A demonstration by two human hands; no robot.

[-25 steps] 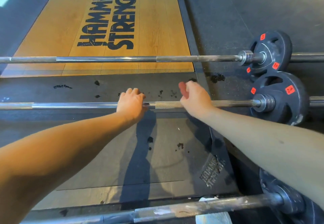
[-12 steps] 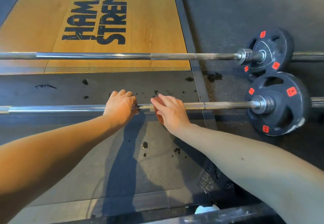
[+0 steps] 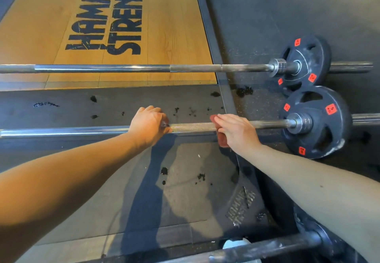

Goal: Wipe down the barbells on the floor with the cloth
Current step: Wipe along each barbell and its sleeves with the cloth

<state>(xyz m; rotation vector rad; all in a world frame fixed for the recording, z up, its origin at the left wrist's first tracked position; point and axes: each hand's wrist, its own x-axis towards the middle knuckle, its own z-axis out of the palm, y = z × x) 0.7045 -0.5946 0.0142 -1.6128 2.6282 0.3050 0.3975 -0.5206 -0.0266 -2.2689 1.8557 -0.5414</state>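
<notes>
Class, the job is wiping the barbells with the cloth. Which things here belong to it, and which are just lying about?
Job: cloth, middle bar, far bar, near bar, left hand, right hand.
Lying about: wooden platform, white object.

The middle bar (image 3: pixel 191 127) was metal, rough with knurling there and smooth and glossy further left, the platform (image 3: pixel 164 26) was matt grained wood, the mat (image 3: pixel 61 108) dull pitted rubber, the plate (image 3: pixel 331 137) matt black with chalky scuffs, and the cloth (image 3: pixel 223 141) soft fabric.
</notes>
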